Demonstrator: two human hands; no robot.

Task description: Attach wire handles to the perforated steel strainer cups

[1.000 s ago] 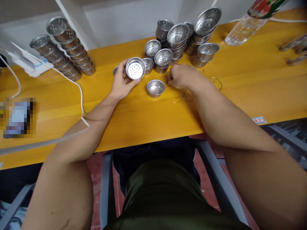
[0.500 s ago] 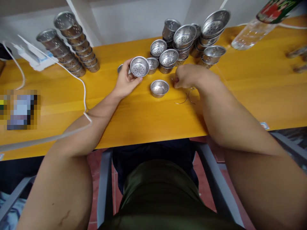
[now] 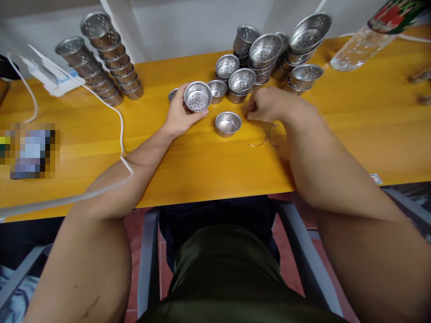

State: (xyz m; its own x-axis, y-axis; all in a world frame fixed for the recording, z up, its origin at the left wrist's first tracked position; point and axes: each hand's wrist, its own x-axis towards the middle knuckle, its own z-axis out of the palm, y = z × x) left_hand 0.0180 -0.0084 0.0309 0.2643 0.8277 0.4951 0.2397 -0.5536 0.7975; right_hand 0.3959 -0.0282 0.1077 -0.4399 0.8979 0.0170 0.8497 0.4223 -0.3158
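Note:
My left hand (image 3: 180,117) grips a small perforated metal cup (image 3: 197,96), tilted so its holed bottom faces me, just above the yellow tabletop (image 3: 208,161). To its right another metal cup (image 3: 228,123) stands upright on the table. My right hand (image 3: 269,104) rests beside that cup with fingers curled over thin wire rings (image 3: 264,137) lying on the wood; whether it pinches one is hidden by the fingers.
A heap of the same perforated cups (image 3: 266,58) sits behind my hands. Two leaning stacks of nested cups (image 3: 104,63) stand at the back left. A white cable (image 3: 117,121) and power strip (image 3: 50,76) lie left; a clear plastic bottle (image 3: 367,38) lies back right.
My left hand has turned the cup slightly and kept hold of it. My right hand has stayed over the wire rings, shifting slightly. The camera view has drifted.

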